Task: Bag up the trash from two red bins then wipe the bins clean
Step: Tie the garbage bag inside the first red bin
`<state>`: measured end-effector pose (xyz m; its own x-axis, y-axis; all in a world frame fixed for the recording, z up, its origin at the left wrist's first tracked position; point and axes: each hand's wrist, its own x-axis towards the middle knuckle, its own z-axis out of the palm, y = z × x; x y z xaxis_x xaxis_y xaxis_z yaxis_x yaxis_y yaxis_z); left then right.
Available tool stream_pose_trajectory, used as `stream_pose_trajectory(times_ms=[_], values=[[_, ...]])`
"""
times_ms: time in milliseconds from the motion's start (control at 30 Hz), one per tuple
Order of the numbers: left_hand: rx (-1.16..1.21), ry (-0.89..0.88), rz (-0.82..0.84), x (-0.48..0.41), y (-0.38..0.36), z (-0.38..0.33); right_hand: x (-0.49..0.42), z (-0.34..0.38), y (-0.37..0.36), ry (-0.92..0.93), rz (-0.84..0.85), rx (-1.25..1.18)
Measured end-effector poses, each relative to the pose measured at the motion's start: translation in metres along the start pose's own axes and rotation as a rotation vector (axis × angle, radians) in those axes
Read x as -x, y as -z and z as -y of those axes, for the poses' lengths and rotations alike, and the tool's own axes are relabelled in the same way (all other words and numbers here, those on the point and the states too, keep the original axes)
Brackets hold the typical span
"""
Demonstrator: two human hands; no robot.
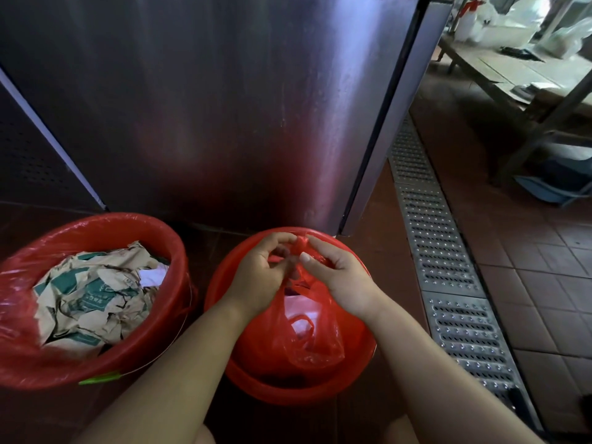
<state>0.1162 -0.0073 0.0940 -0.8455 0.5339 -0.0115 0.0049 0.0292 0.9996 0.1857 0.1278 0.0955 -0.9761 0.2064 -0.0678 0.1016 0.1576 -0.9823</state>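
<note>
Two red bins stand on the floor in front of me. The left bin (153,341) is lined with a red plastic bag and filled with crumpled brown and green paper (93,293). Over the right bin (253,382) hangs a red trash bag (307,334) with white trash showing through it. My left hand (259,277) and my right hand (339,277) both pinch the bag's gathered top, where a small knot sits between my fingertips.
A stainless steel cabinet (224,107) rises right behind the bins. A metal floor drain grate (448,283) runs along the right over red tiles. Farther right stands a low metal shelf (519,78) with white bags and a blue tub (557,187) beneath.
</note>
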Motion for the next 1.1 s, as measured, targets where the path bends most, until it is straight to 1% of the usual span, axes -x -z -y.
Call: stream_pose_trajectory(times_ms=[100,167,233,333,400,500,567,633,700,767,867,967,1100], values=[[0.023,-0.012,-0.01,-0.002,-0.001,0.002,0.0,0.001,-0.002,0.03,-0.011,-0.041],[-0.009,-0.021,-0.023,-0.004,-0.002,0.005,0.0,0.001,-0.003,0.016,-0.029,-0.085],[-0.058,-0.03,-0.001,-0.007,-0.002,0.007,-0.001,0.002,-0.003,-0.003,-0.032,-0.094],[-0.072,-0.001,0.033,-0.012,-0.002,0.014,-0.002,0.002,-0.003,-0.021,-0.032,-0.102],[-0.061,0.028,0.019,-0.013,-0.002,0.017,-0.001,0.001,-0.003,-0.035,-0.049,-0.114],[-0.018,0.096,-0.014,-0.015,-0.003,0.02,-0.001,0.0,-0.006,-0.028,-0.108,-0.09],[-0.039,0.116,-0.077,-0.015,-0.004,0.02,0.0,0.0,-0.009,-0.004,-0.163,-0.087],[-0.056,0.117,-0.104,-0.015,-0.005,0.02,0.0,-0.001,-0.011,0.0,-0.222,-0.121],[-0.055,0.112,-0.085,-0.015,-0.006,0.022,0.0,-0.003,-0.011,0.0,-0.265,-0.109],[-0.059,0.119,-0.066,-0.015,-0.005,0.025,-0.001,-0.006,-0.011,0.002,-0.294,-0.045],[-0.079,0.137,-0.006,-0.014,-0.007,0.028,-0.003,-0.009,-0.009,-0.012,-0.326,-0.017],[-0.192,0.134,0.042,-0.013,-0.005,0.028,-0.006,-0.013,-0.006,-0.037,-0.332,0.053],[-0.319,0.079,0.054,-0.012,-0.001,0.023,-0.009,-0.016,-0.004,-0.069,-0.389,0.113]])
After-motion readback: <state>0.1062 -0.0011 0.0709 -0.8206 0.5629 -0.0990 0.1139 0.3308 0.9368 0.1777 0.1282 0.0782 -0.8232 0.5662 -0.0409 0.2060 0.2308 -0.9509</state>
